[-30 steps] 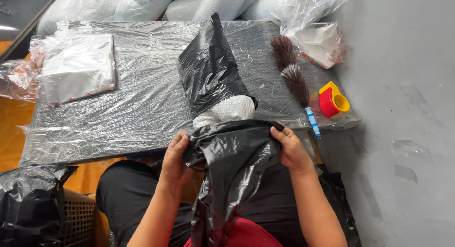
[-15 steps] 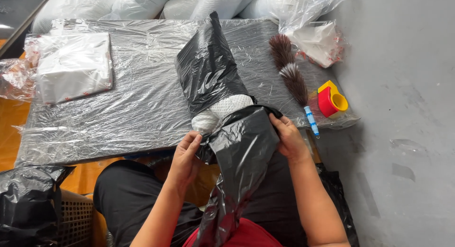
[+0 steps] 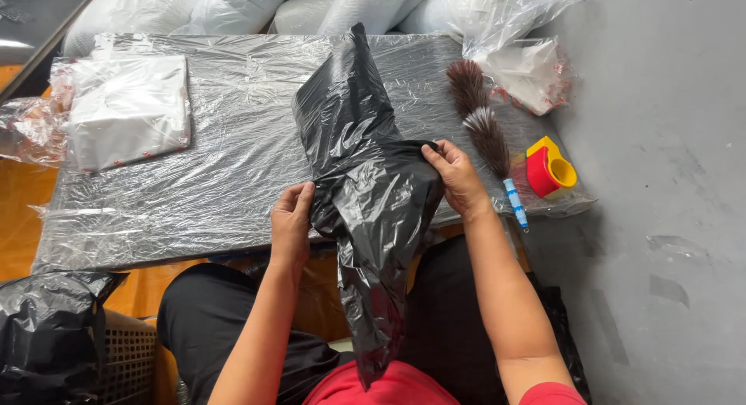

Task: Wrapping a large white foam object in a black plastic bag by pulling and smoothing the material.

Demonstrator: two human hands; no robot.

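A long bundle wrapped in a black plastic bag (image 3: 342,102) lies across the middle of the film-covered table (image 3: 233,172). A second black plastic bag (image 3: 381,203) is drawn over its near end, so the white item inside is hidden. My left hand (image 3: 292,219) grips the left edge of this second bag's mouth. At the upper right edge of the same mouth, my right hand (image 3: 454,176) pinches the plastic. The tail of the bag hangs down over my lap.
A stack of white bags in clear wrap (image 3: 128,110) lies at the table's left. A feather duster (image 3: 486,137) and a red-and-yellow tape dispenser (image 3: 550,168) sit at the right. White sacks (image 3: 233,9) line the back. A black bag in a basket (image 3: 47,327) stands lower left.
Both hands have pulled the second black bag up and away from me over the bundle's near end. The white mesh-covered item that showed before is now covered.
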